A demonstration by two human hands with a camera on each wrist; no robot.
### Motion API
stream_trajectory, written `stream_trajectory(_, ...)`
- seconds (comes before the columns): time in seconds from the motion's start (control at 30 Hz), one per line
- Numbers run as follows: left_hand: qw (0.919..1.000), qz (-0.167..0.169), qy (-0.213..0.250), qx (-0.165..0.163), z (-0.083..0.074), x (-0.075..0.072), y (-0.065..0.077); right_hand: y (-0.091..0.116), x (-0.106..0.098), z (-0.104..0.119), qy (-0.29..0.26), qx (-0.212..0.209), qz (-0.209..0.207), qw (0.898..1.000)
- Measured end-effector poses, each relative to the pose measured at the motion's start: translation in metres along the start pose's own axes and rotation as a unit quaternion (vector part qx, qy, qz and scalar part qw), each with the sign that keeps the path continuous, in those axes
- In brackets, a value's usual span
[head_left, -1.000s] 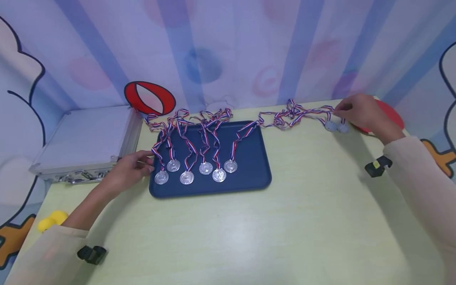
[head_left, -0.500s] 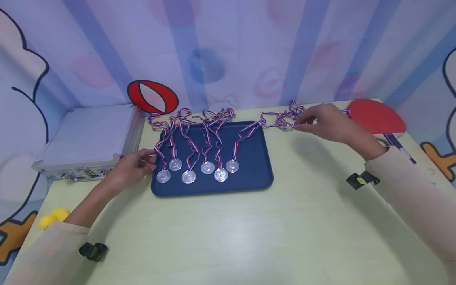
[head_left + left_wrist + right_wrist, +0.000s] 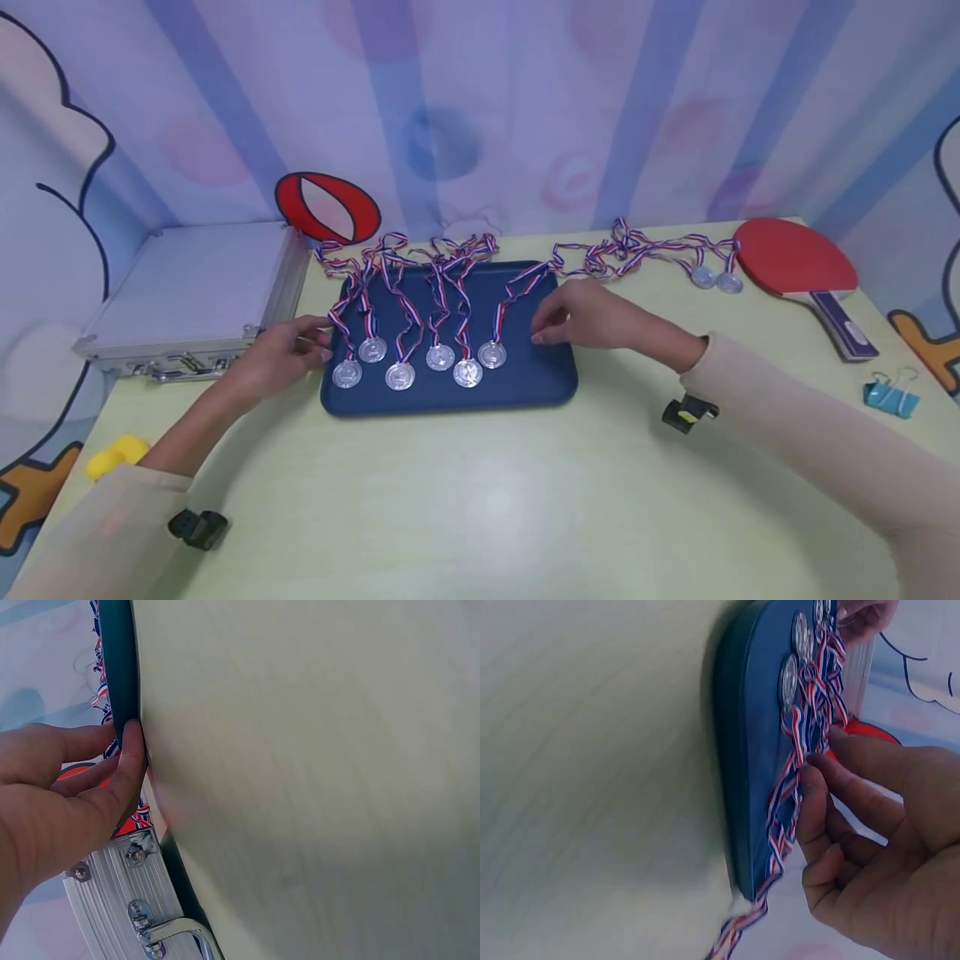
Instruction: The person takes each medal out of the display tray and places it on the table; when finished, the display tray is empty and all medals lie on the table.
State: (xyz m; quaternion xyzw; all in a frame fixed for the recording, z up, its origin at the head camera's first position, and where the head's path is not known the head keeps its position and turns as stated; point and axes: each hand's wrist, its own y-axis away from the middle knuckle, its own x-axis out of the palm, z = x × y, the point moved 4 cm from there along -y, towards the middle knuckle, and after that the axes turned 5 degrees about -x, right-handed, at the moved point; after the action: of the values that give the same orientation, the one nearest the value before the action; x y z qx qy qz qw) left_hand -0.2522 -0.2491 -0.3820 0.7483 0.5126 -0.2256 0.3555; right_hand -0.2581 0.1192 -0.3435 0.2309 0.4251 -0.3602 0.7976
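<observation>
Several silver medals [image 3: 467,372] on striped red, white and blue ribbons [image 3: 408,312] lie on a dark blue tray [image 3: 517,392]. Their ribbons trail over the tray's far rim. At the tray's left edge, my left hand [image 3: 281,354] pinches the rim between thumb and fingers, as the left wrist view shows. My right hand [image 3: 592,315] is over the tray's right side, fingers loosely bent, beside the rightmost medal's ribbon [image 3: 791,772]; nothing shows in its grasp. Two more medals [image 3: 703,277] lie at the back right, their ribbons stretching left toward the tray.
A silver case [image 3: 180,283] with metal latches stands left of the tray. Yellow balls [image 3: 116,454] sit at the left edge. On the right are a red table tennis paddle [image 3: 795,257] and a teal binder clip [image 3: 891,397]. A printed curtain [image 3: 517,108] hangs behind the table.
My right hand has left the two medals at the back right and moved left and nearer, over the tray's right side. The left hand stays at the tray's left edge.
</observation>
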Motion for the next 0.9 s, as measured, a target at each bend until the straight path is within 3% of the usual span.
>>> stream_trajectory(0.4,1.0000,-0.001,0.008,0.000,0.002,0.000,0.000,-0.040,0.022,0.005,-0.011,0.035,0.043,0.998)
stream_trajectory(0.9,1.0000,-0.005,0.001,-0.001,0.001,0.001,0.000,-0.049,0.030,0.012,-0.014,0.075,0.019,0.997)
